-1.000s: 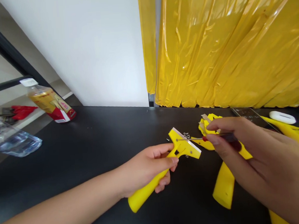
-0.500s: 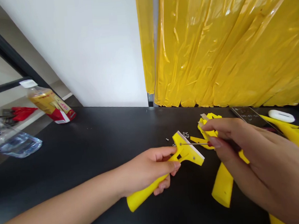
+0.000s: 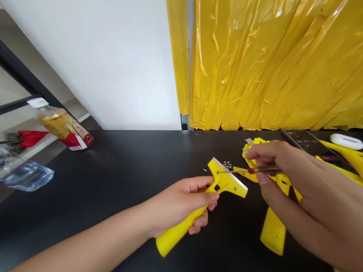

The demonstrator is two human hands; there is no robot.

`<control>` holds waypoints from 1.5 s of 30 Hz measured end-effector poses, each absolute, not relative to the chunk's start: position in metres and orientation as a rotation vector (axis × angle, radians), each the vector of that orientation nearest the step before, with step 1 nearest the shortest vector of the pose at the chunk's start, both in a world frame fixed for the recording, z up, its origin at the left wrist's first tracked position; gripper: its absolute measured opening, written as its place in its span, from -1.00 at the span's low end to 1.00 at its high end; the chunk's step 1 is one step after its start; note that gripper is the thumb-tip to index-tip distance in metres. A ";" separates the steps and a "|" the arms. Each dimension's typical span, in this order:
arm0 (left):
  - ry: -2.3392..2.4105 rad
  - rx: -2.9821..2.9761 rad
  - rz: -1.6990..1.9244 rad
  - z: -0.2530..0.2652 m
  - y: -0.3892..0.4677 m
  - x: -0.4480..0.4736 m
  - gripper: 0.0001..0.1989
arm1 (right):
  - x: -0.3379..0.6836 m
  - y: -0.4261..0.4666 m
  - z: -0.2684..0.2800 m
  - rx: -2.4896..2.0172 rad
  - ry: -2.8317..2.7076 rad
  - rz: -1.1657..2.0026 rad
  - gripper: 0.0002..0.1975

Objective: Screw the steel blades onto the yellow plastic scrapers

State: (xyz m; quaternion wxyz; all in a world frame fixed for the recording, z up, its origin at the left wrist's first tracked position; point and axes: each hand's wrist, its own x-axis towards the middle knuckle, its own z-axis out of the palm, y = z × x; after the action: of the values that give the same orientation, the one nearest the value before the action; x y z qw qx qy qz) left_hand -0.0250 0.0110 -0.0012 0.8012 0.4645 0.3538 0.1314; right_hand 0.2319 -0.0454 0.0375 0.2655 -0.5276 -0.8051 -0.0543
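My left hand is closed round the handle of a yellow scraper, its wide head tilted up to the right with a pale blade strip along the edge. Two screws show in that head. My right hand grips a screwdriver with a red collar, its thin shaft reaching left so the tip meets the upper screw. Most of the screwdriver's handle is hidden by the fingers. Loose screws lie on the black table just behind the scraper head.
Yellow scraper parts lie under and beside my right hand, more yellow handles to the right. Behind them are a phone and a white earbud case. A drink bottle and a clear plastic bottle stand at left.
My right thumb and fingers sit slightly further back on the screwdriver, showing more of its red collar and handle. The tip stays at the same screw; the scraper is held much as before.
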 end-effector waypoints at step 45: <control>0.742 0.966 0.279 0.003 0.011 -0.026 -0.81 | 0.229 -0.045 0.042 -1.447 -2.185 -0.111 -0.85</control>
State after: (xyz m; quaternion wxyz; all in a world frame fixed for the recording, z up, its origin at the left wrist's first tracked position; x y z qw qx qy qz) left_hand -0.0261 0.0112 0.0026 0.8110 0.4523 0.3474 0.1306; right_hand 0.2289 -0.0446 0.0416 0.2564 -0.5333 -0.8051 -0.0409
